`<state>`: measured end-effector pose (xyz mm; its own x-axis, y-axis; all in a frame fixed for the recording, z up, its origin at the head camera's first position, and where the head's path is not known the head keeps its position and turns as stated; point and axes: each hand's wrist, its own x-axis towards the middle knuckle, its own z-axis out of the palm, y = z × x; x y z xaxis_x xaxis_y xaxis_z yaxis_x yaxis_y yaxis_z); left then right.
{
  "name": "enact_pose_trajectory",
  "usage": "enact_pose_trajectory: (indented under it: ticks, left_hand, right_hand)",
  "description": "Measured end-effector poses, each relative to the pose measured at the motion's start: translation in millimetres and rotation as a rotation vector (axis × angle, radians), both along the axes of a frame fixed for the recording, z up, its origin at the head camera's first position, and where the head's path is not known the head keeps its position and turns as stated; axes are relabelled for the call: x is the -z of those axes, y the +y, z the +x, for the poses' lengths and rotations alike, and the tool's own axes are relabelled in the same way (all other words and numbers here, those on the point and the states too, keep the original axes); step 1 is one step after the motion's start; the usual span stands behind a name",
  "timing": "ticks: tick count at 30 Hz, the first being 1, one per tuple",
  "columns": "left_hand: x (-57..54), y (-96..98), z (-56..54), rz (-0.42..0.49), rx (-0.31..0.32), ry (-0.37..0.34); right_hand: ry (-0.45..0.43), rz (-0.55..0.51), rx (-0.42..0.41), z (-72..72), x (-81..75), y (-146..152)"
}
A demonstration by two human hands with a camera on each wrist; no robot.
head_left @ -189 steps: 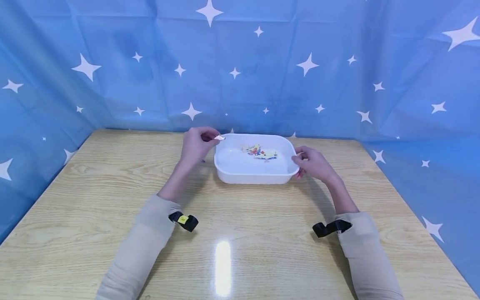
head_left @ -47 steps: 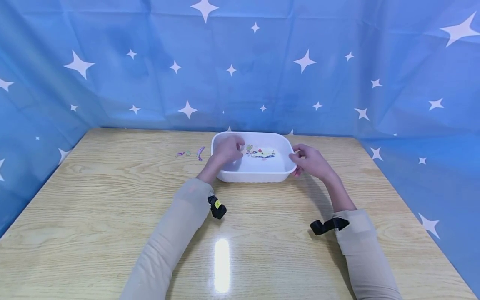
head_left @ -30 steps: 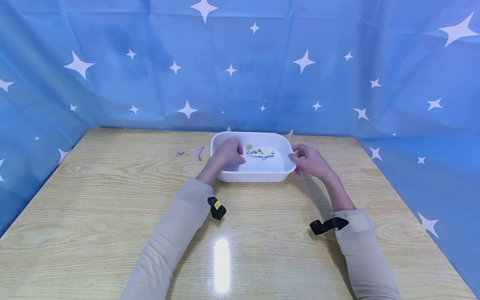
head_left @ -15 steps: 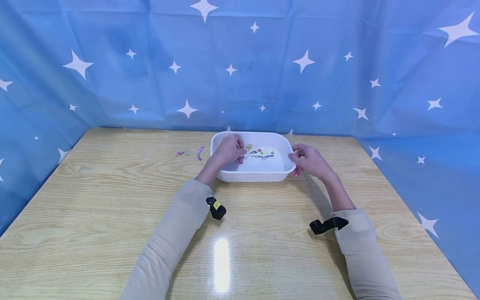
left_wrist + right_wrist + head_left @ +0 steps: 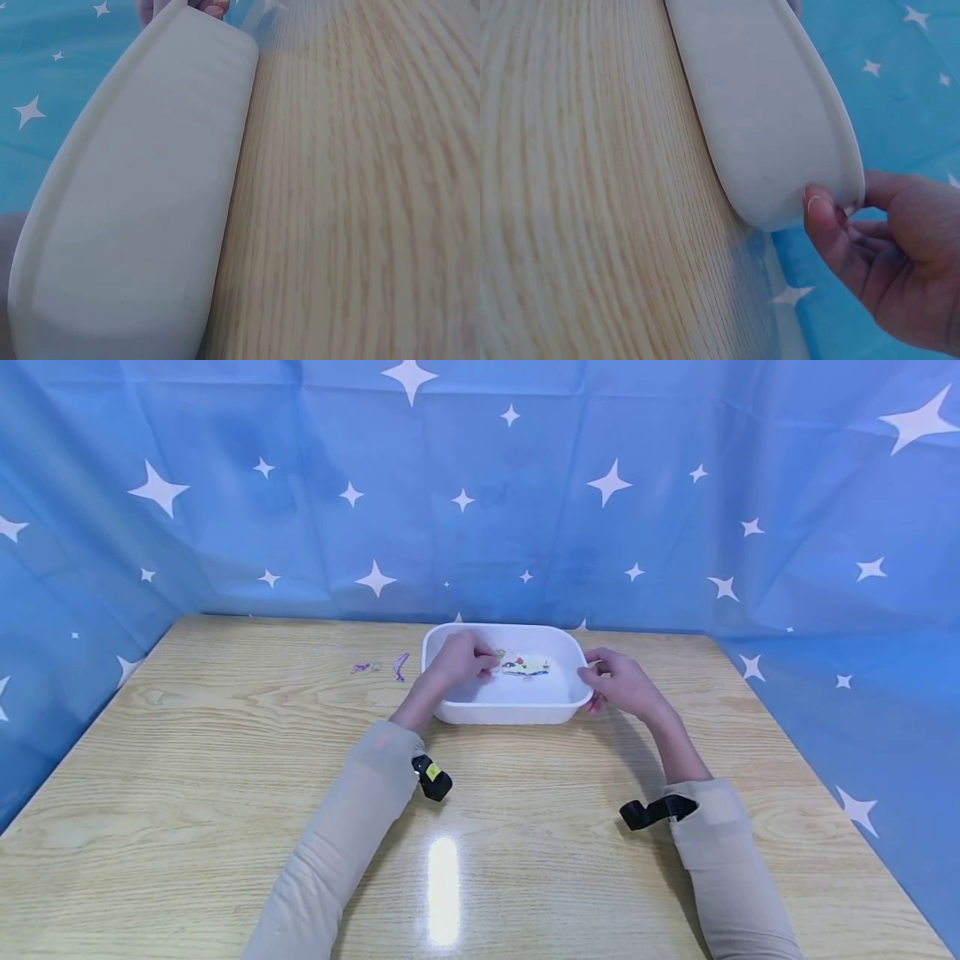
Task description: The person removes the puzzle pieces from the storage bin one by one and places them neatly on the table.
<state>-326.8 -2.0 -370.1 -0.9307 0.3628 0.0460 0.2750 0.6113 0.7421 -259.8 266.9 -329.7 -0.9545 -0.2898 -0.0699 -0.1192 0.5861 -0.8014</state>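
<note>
In the head view, a white plastic tub [image 5: 517, 715] stands at the back of the table. My left hand [image 5: 459, 662] reaches inside over its left wall, fingers bent, thumb and fingertips close together at the left end of some small flat colourful pieces [image 5: 525, 668] that look like stickers. Its fingers cover part of these pieces; I cannot tell whether they pinch one. My right hand [image 5: 618, 683] holds the tub's right end; in the right wrist view, the right hand [image 5: 900, 255] grips the rim with thumb outside. The left wrist view mostly shows the tub's outer wall [image 5: 135, 202].
Left of the tub, on the wooden table [image 5: 225, 777], lie a curved purple piece [image 5: 401, 667], a small purple piece [image 5: 361, 667] and a small greenish one [image 5: 377, 667]. A blue curtain with white stars [image 5: 465, 552] hangs behind the table.
Earlier, my left hand held a small piece beside the tub's left rim; it has since moved into the tub and lately shifted slightly right among the pieces. My right hand stays on the rim.
</note>
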Motion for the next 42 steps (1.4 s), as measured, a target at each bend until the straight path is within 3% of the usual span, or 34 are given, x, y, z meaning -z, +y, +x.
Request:
enact_pose_trajectory:
  ticks: [13, 21, 27, 32, 42]
  left_hand:
    - [-0.8, -1.6, 0.5, -0.083, 0.097, 0.000]
    - [-0.5, -1.3, 2.2, -0.050, 0.069, 0.000]
    - [-5.7, -2.2, 2.5, -0.005, 0.039, 0.079]
    - [-12.9, -5.5, 4.9, 0.012, 0.010, 0.126]
    - [-25.0, -17.8, 20.3, 0.095, -0.017, 0.181]
  right_hand:
    - [0.000, -0.004, 0.000, 1.4, -2.0, -0.4]
    - [0.002, -0.001, 0.002, -5.8, 6.4, 3.6]
    - [0.010, 0.003, 0.011, -19.6, 24.8, 16.6]
    - [0.033, 0.010, 0.009, -21.1, 28.2, 19.7]
    - [0.030, -0.004, -0.007, -20.3, 30.2, 18.6]
